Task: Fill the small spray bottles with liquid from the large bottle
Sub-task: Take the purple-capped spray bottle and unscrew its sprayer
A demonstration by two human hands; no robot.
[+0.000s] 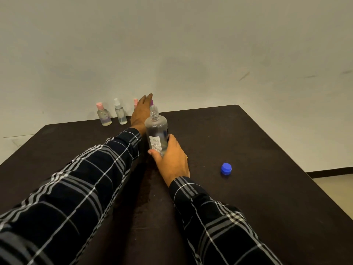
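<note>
Your right hand (172, 159) grips the clear, uncapped, white-labelled large bottle (156, 127); blue cap (226, 168) at its four o'clock. Your left hand (139, 115) reaches out, fingers straight.

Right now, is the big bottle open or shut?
Open. The big bottle has a bare neck; a blue cap lies on the table.

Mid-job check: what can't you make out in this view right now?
Head view only:
1. Two small bottles at the back: only a pink cap and a purple cap show. The left hand and large bottle hide their bodies, so their fill levels are unknown.
2. Whether the left hand touches either bottle: hidden by the hand's own back.
3. The label text: blurred.
4. The large bottle's base: covered by the right hand.
</note>
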